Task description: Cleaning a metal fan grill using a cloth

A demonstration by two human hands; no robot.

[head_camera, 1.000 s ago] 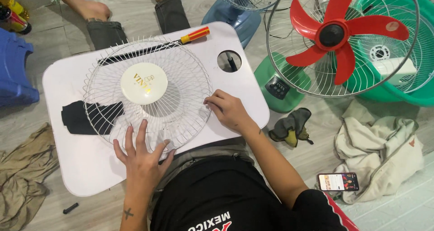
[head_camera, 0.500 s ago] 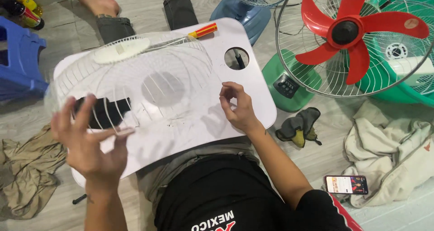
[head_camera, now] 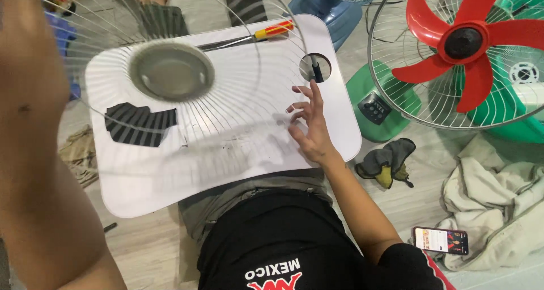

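Left hand (head_camera: 25, 52): just a big blurry forearm along the tray's left edge, up close to the camera. Fingers not visible, so can't tell what kind of grip.

Fan grille (head_camera: 171, 72): off the white lap tray (head_camera: 141, 193) now, hanging in the air over its left and middle part. A second ago lying flat on the tray, cap side up. Flipped since then, so the hollow grey back of the centre cap faces the camera.

Meaning: front face looks dealt with, back side up for inspection, at a guess.

Pointing: round thing, so no real long axis. Hub axis aimed up toward the camera, tilted a bit, rim running past the tray's far edge.

Black patch (head_camera: 139, 124): flat on the tray's left half, seen through the wires.

Screwdriver (head_camera: 275, 29): along the tray's far edge, red-and-yellow handle toward the right.

Right hand (head_camera: 309, 128): relaxed and empty, fingers spread, tips resting on the tray's right side just below its round hole (head_camera: 315, 68).

Red-bladed fan (head_camera: 464, 43): on the floor, right of the tray.

Gloves (head_camera: 388, 162): on the floor off the tray's right corner.
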